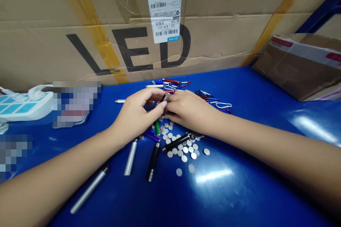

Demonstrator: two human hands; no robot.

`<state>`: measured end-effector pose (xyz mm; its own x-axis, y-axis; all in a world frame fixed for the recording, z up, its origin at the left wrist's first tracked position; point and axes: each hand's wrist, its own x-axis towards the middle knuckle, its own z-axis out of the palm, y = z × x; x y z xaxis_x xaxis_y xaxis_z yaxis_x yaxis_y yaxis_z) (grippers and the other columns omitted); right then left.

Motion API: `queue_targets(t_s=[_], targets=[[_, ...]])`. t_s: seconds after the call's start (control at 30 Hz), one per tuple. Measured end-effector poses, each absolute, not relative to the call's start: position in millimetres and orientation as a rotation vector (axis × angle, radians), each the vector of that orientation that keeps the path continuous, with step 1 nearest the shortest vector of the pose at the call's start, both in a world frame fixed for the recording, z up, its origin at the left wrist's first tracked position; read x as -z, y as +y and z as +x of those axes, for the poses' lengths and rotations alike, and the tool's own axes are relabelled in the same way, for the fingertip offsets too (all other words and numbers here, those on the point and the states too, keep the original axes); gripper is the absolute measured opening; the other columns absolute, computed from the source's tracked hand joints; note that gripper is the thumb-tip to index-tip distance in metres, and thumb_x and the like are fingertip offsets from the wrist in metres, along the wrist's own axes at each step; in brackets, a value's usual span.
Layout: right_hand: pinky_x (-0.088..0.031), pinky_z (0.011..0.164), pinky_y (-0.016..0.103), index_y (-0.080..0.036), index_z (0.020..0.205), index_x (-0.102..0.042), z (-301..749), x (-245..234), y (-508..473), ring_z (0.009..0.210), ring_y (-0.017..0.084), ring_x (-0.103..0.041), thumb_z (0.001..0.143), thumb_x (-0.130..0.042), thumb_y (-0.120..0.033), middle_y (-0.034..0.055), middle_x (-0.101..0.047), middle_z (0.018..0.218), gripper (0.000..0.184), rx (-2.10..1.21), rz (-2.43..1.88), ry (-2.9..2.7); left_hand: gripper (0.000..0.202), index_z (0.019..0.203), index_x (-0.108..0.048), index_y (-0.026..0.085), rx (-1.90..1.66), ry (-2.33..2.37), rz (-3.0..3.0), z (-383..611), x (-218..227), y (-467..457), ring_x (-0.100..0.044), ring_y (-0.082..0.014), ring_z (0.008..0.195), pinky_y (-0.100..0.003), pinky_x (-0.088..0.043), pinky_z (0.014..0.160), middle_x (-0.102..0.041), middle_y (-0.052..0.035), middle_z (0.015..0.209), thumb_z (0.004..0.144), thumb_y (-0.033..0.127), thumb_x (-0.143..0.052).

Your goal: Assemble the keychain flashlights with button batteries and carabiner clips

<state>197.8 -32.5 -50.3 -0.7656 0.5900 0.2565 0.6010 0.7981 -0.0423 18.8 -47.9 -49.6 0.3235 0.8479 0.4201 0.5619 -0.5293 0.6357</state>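
My left hand pinches a small black flashlight tube with a silvery end between thumb and fingers. Against that end rest the curled fingers of my right hand; what they hold, if anything, is hidden. Beneath both hands, many silver button cells lie scattered on the blue table. Among them are a black flashlight tube, a green tube and a purple tube. Nearer me lie another black tube and two silver tubes, one upright in view and one slanted.
Several small flashlights with carabiner clips, one red, lie behind my hands. A large cardboard box marked LED stands at the back, a smaller carton at right. On the left are a power strip and a blurred-out flat item.
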Motion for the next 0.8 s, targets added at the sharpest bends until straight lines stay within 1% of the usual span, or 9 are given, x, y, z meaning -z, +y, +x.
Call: queue_targets(t_s=[0.07, 0.2, 0.33, 0.43, 0.5, 0.6, 0.67, 0.8], targets=[[-0.041, 0.075, 0.033, -0.012, 0.082, -0.069, 201.1, 48.4, -33.4, 0.083, 0.021, -0.059, 0.085, -0.057, -0.018, 0.0114, -0.068, 0.087, 0.014, 0.005, -0.905, -2.680, 0.022, 0.101, -0.063, 0.015, -1.048, 1.237, 2.224, 19.0, 49.4, -47.8, -0.065, -0.0154, 0.082, -0.027, -0.054, 0.077, -0.070, -0.0047, 0.095, 0.082, 0.026, -0.061], [-0.045, 0.074, 0.031, -0.014, 0.091, -0.070, 217.7, 39.7, -38.3, 0.081, 0.018, -0.061, 0.081, -0.058, -0.015, 0.0077, -0.070, 0.088, 0.015, -0.233, -1.004, -2.364, 0.021, 0.100, -0.064, 0.015, -1.044, 1.200, 2.294, 18.5, 48.9, -48.3, -0.065, -0.0154, 0.082, -0.027, -0.053, 0.076, -0.070, -0.0048, 0.095, 0.082, 0.024, -0.060], [-0.048, 0.064, 0.030, -0.017, 0.086, -0.071, 230.8, 27.6, -46.9, 0.070, 0.016, -0.063, 0.078, -0.065, -0.025, 0.0043, -0.071, 0.079, 0.013, -0.643, -1.147, -1.973, 0.017, 0.096, -0.064, 0.016, -0.996, 1.089, 2.458, 17.3, 48.3, -50.3, -0.064, -0.0152, 0.084, -0.027, -0.051, 0.079, -0.069, -0.0041, 0.096, 0.082, 0.024, -0.060], [-0.050, 0.066, 0.029, -0.017, 0.083, -0.070, 230.2, 23.2, -57.8, 0.074, 0.016, -0.064, 0.074, -0.070, -0.031, 0.0045, -0.072, 0.081, 0.017, -0.895, -1.105, -1.806, 0.016, 0.096, -0.064, 0.017, -0.902, 0.937, 2.588, 16.7, 48.1, -53.0, -0.063, -0.0146, 0.084, -0.027, -0.049, 0.080, -0.069, -0.0028, 0.092, 0.083, 0.024, -0.058], [-0.049, 0.065, 0.028, -0.017, 0.082, -0.070, 226.8, 24.1, -66.2, 0.073, 0.015, -0.063, 0.073, -0.071, -0.032, 0.0037, -0.071, 0.080, 0.017, -0.970, -1.077, -1.793, 0.016, 0.098, -0.063, 0.017, -0.849, 0.846, 2.641, 16.3, 48.1, -54.8, -0.062, -0.0145, 0.084, -0.027, -0.048, 0.079, -0.068, -0.0027, 0.090, 0.084, 0.024, -0.057], [-0.045, 0.055, 0.025, -0.016, 0.082, -0.069, 223.1, 28.9, -75.2, 0.064, 0.012, -0.060, 0.075, -0.068, -0.033, 0.0022, -0.069, 0.073, 0.019, -1.056, -1.107, -1.795, 0.017, 0.099, -0.062, 0.017, -0.808, 0.766, 2.652, 16.1, 48.3, -56.2, -0.062, -0.0139, 0.083, -0.027, -0.049, 0.076, -0.067, -0.0031, 0.090, 0.086, 0.024, -0.055], [-0.044, 0.051, 0.024, -0.015, 0.084, -0.068, 223.0, 32.1, -76.9, 0.060, 0.011, -0.059, 0.076, -0.067, -0.034, 0.0020, -0.067, 0.070, 0.021, -1.074, -1.127, -1.804, 0.016, 0.099, -0.062, 0.017, -0.822, 0.761, 2.632, 16.1, 48.7, -56.0, -0.061, -0.0135, 0.082, -0.026, -0.049, 0.075, -0.067, -0.0028, 0.088, 0.086, 0.023, -0.055], [-0.044, 0.052, 0.023, -0.016, 0.085, -0.066, 226.5, 34.4, -74.2, 0.060, 0.011, -0.059, 0.078, -0.065, -0.035, 0.0019, -0.066, 0.070, 0.020, -1.076, -1.125, -1.823, 0.015, 0.098, -0.062, 0.017, -0.860, 0.778, 2.599, 15.8, 49.5, -54.8, -0.062, -0.0136, 0.084, -0.027, -0.049, 0.077, -0.067, -0.0032, 0.090, 0.085, 0.021, -0.056]])
